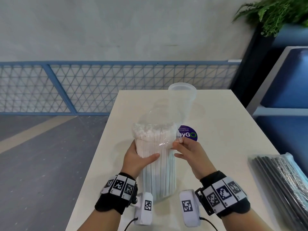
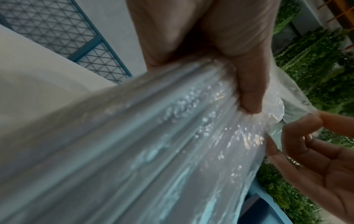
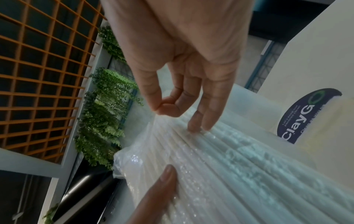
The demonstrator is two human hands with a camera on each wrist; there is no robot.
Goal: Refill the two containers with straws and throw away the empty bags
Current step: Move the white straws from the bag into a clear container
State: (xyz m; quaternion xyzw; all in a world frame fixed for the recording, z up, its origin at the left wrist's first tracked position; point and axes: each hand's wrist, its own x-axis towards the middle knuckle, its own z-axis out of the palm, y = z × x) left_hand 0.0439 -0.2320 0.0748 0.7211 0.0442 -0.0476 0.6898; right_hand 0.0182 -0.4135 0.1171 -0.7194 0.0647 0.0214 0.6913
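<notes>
Your left hand (image 1: 139,158) wraps the bag (image 1: 155,157) of white straws standing mid-frame on the counter (image 1: 225,134); your right hand (image 1: 186,150) pinches its plastic film. Behind it, a clear cup (image 1: 181,99) partly hides a purple sticker (image 1: 189,135). Black straws (image 1: 283,180) lie cut off at lower right.

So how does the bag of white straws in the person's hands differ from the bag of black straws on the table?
The clear plastic bag of white straws stands upright, gripped by the left hand, with the right hand pinching its film. The clear plastic bag of black straws lies flat at the right edge of the white table, untouched. One holds white straws, the other black. Both are clear bags still full of straws.
</notes>
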